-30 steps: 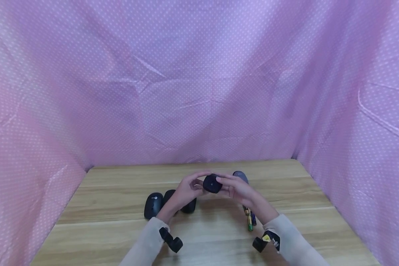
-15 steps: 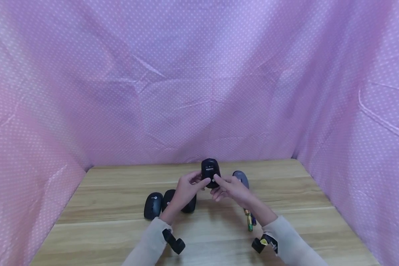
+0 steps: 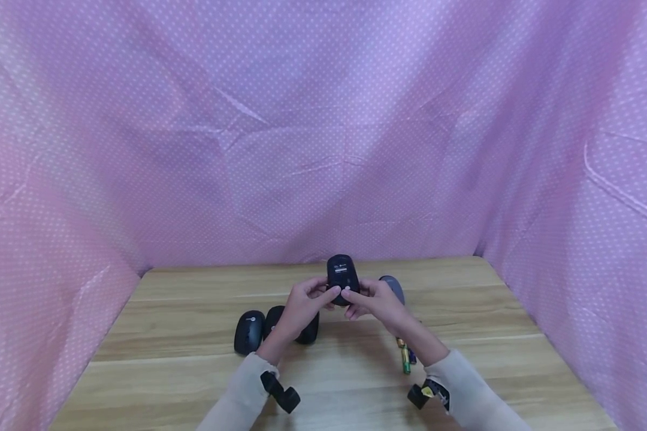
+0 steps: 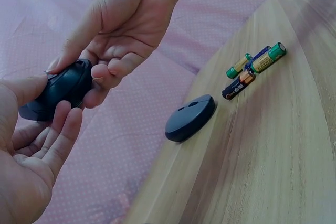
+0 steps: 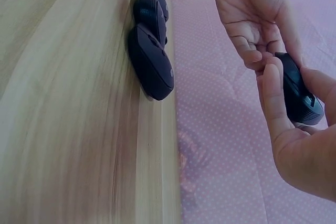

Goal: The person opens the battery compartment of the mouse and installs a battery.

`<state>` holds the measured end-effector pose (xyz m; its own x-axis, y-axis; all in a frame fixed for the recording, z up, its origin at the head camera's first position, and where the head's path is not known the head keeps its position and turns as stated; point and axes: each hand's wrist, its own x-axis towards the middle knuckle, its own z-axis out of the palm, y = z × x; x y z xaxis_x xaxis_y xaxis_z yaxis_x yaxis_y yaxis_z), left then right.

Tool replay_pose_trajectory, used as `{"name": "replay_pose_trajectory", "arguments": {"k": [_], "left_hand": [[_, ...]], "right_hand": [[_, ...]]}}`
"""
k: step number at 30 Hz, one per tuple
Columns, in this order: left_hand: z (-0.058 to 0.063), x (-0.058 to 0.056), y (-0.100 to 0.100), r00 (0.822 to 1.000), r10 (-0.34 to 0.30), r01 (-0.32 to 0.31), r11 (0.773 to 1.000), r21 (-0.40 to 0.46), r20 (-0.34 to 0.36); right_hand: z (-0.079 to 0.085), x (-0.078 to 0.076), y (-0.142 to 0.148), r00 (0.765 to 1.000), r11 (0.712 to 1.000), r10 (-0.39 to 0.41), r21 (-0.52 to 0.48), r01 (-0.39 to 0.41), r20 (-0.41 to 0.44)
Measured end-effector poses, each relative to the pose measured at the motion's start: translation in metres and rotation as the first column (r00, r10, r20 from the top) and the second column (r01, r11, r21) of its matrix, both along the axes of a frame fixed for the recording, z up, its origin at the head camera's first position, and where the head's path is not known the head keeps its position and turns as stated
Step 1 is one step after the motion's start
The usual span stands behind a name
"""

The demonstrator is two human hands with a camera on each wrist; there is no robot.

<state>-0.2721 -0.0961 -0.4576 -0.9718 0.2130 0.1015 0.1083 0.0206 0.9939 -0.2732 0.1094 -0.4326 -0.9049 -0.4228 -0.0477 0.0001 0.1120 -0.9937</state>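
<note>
A black computer mouse point(image 3: 342, 272) is held up over the table between both hands, its underside with a white label facing the head camera. My left hand point(image 3: 304, 303) grips its left side, thumb on the underside and fingers behind. From the right, my right hand point(image 3: 380, 304) grips it the same way, its thumb beside the left thumb. In the left wrist view the mouse point(image 4: 63, 92) shows its dark rounded side between the fingers of both hands. The right wrist view shows the mouse point(image 5: 299, 95) pinched by thumbs and fingertips at both ends.
Several black mice point(image 3: 249, 333) lie in a row on the wooden table point(image 3: 194, 383) at the left. A grey mouse point(image 4: 190, 118) lies at the right, with several batteries point(image 4: 256, 66) nearer the front edge. A pink dotted cloth point(image 3: 323, 149) hangs behind the table.
The mouse has been tipped up, from end-on to showing its labelled underside. Both thumbs have come onto that underside, and over the last half second the right thumb has shifted slightly left.
</note>
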Motion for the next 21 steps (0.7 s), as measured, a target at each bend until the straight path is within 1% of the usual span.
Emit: {"name": "replay_pose_trajectory", "arguments": {"k": [4,11,15,18,21], "left_hand": [[0.0003,0.0005,0.0003,1.000,0.000,0.000,1.000,0.004,-0.005],[0.0014,-0.0006,-0.0001,1.000,-0.016,0.016,1.000,0.020,0.011],[0.0034,0.0002,-0.0013,0.999,-0.029,0.028,1.000,0.011,0.019],[0.0040,0.0001,-0.0027,0.999,-0.014,0.014,1.000,-0.007,0.029],[0.0039,-0.0018,-0.0037,0.999,0.020,-0.020,1.000,-0.014,0.047]], "right_hand": [[-0.0020,-0.0009,0.0012,1.000,1.000,0.010,-0.015,-0.010,-0.001],[-0.0034,-0.0028,0.0009,1.000,1.000,0.011,0.002,-0.011,-0.013],[-0.0035,-0.0037,0.0018,0.999,0.999,0.041,0.012,-0.041,-0.024],[-0.0043,-0.0045,0.0032,0.997,0.997,0.070,0.015,-0.069,-0.019],[-0.0056,-0.0048,0.0045,0.995,0.995,0.101,0.013,-0.101,0.001]]}}
